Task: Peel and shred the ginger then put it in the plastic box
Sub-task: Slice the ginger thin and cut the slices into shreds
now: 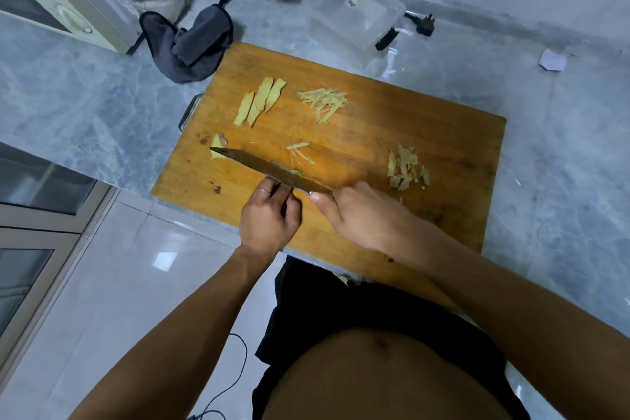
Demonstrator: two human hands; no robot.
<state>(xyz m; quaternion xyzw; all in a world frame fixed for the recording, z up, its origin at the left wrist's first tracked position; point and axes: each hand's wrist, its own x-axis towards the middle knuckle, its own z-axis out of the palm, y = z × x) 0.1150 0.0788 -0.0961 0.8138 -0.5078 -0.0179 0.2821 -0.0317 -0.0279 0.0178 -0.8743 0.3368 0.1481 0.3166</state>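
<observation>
Right now the right hand (354, 215) grips the knife (269, 170) over the cutting board (426, 133); the left hand (267, 218) curls against its blade. Ginger shreds (324, 100) lie mid-board, the plastic box (358, 15) just beyond it.

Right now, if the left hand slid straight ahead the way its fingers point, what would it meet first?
The left hand already has its fingertips against the knife blade; beyond that lie loose ginger shreds, though depth is hard to judge.

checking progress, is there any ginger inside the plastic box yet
No ginger shows inside the clear plastic box; only a small label is visible through it. The shreds and slices lie on the cutting board.
</observation>
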